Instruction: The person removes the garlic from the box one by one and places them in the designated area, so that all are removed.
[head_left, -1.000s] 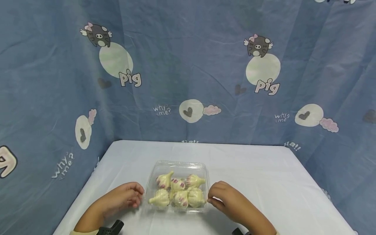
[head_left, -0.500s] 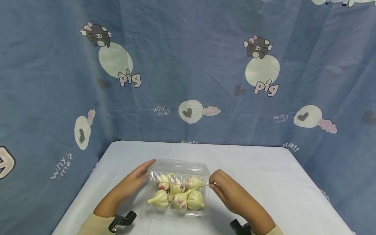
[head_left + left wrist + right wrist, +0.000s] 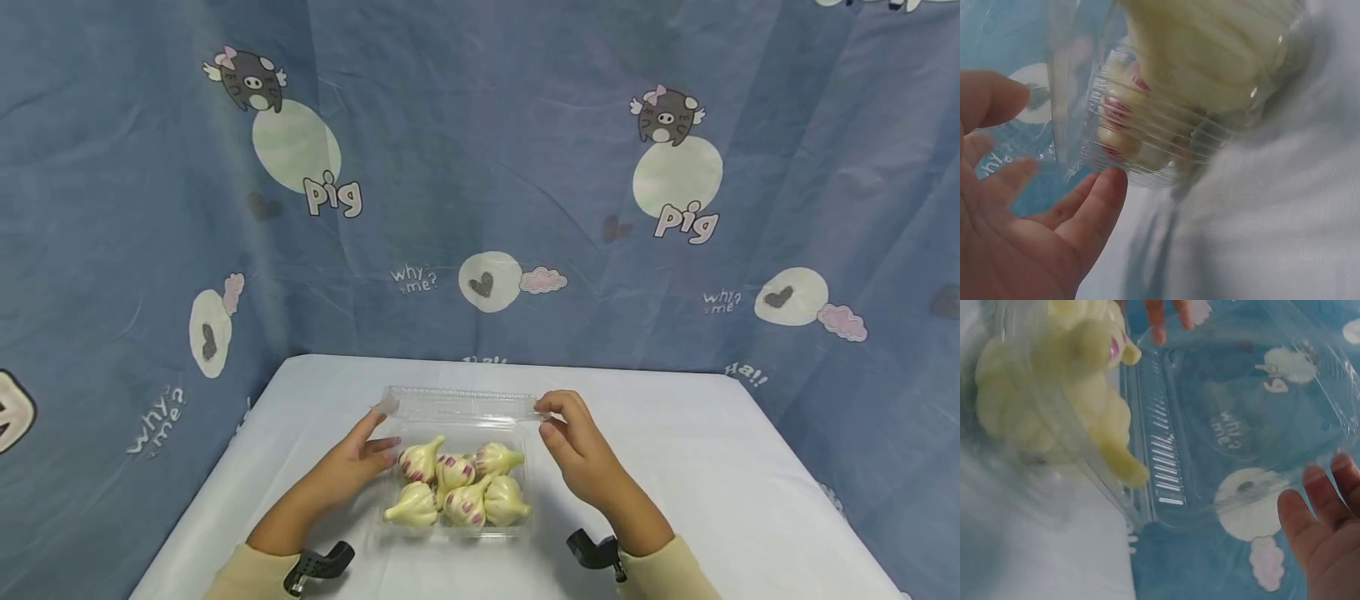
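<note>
A clear plastic clamshell box (image 3: 480, 533) holds several garlic bulbs (image 3: 465, 504), pale with purplish patches. Its lid (image 3: 461, 406) stands raised at the far side. At the left, my left hand (image 3: 348, 467) has its fingers spread; in the left wrist view a fingertip (image 3: 1113, 178) touches the ribbed side of the box, while the thumb is near the lid. My right hand (image 3: 581, 454) is at the lid's right edge. The right wrist view shows its fingers (image 3: 1319, 494) fairly straight against or close to that edge; its thumb is out of that view.
The box stands on a white-covered table (image 3: 675, 467). Behind and to the left hangs a blue curtain (image 3: 555, 208) with pig prints. Each wrist carries a black strap mount, the left one (image 3: 318, 567) and the right one (image 3: 596, 552).
The lid has swung up and back, uncovering the garlic. Both hands have moved away from me, the left to the box's far left side, the right along with the lid's edge.
</note>
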The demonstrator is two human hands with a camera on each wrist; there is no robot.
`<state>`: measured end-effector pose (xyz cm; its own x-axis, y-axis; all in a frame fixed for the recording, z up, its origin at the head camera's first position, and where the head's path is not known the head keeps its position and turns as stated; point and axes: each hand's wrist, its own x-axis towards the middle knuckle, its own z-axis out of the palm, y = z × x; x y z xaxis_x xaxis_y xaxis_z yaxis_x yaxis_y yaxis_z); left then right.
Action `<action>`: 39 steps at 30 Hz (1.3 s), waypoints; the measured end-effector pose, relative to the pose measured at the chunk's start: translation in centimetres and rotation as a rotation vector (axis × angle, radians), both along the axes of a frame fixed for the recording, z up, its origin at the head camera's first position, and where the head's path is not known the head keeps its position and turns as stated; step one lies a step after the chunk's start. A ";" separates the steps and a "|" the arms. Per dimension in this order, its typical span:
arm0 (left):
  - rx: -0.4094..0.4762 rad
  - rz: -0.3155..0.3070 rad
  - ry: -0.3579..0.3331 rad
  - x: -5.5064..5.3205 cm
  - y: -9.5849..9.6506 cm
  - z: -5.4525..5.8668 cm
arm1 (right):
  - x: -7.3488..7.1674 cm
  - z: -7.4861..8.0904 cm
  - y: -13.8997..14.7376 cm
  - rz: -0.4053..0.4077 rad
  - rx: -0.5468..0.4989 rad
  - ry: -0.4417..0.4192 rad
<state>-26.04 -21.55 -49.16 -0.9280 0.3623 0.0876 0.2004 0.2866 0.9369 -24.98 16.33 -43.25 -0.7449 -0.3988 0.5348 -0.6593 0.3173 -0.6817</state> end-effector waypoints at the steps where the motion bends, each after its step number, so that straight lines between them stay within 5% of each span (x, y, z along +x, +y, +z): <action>1: -0.002 0.009 0.000 0.0 0.0 0.0 | -0.2 -0.2 0.0 0.002 -0.032 -0.027; 6: 0.023 0.002 0.040 -0.1 0.2 -0.3 | -1.6 -1.3 0.0 0.051 -0.155 -0.146; 16: -0.032 0.021 0.114 -0.4 0.3 -0.5 | -3.8 -4.0 -0.2 0.267 -0.372 -0.608; 28: 0.080 0.019 0.104 -0.7 0.8 -0.4 | -4.5 -6.5 -1.2 0.272 -0.373 -0.791; 39: 0.190 0.021 0.000 -0.6 1.3 -0.5 | -3.2 -6.3 -1.6 0.120 -0.204 -0.769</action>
